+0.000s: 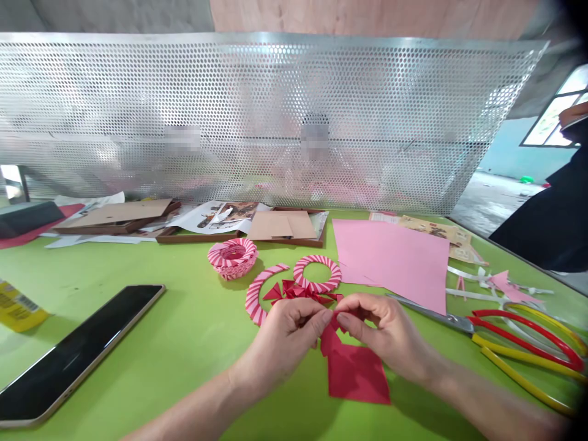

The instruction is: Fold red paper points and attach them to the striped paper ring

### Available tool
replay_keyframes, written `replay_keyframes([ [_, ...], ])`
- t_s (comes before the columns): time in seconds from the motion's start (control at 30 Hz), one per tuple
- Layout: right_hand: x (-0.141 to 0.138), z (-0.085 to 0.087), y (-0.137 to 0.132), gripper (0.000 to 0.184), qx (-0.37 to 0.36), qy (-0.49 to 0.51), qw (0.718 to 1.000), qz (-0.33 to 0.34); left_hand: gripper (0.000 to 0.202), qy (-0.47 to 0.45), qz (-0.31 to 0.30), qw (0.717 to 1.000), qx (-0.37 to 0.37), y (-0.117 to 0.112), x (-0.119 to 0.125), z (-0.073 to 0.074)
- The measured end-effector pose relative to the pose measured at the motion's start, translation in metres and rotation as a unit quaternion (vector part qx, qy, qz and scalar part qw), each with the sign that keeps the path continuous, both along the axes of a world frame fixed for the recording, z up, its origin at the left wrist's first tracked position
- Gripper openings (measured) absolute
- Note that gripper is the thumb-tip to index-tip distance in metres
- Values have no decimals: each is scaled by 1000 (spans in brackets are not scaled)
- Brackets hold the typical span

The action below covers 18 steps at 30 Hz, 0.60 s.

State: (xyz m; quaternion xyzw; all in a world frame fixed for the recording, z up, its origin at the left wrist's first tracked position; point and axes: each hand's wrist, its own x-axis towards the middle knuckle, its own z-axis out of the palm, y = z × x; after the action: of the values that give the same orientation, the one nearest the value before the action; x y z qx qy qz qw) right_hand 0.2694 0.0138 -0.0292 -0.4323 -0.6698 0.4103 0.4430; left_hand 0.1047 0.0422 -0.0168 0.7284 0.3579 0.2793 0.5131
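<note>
Between the fingertips of my left hand and my right hand is a small piece of red paper. Both hands pinch it, thumbs against forefingers; its exact folded shape is partly hidden. Just below, flat on the green table, lies a red paper square. Beyond my fingers is a little heap of folded red paper pieces. A pink-and-red striped paper ring lies behind the heap. To its left is an open striped arc, and farther back stands a stack of striped rings.
A phone and a yellow packet lie on the left. Scissors with red and yellow handles rest at right, touching pink paper. Frames and cardboard line the back before a perforated metal screen. A person is at far right.
</note>
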Motion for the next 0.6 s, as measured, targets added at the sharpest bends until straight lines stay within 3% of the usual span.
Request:
replay_keyframes([
  [0.37,-3,-1,-1,13,6,-37,999,-13,32,17,2,1000,14,3,0,-4],
  [0.6,-3,-1,-2,21,-21,2,1000,2,31,13,13,1000,16,2,1,-4],
])
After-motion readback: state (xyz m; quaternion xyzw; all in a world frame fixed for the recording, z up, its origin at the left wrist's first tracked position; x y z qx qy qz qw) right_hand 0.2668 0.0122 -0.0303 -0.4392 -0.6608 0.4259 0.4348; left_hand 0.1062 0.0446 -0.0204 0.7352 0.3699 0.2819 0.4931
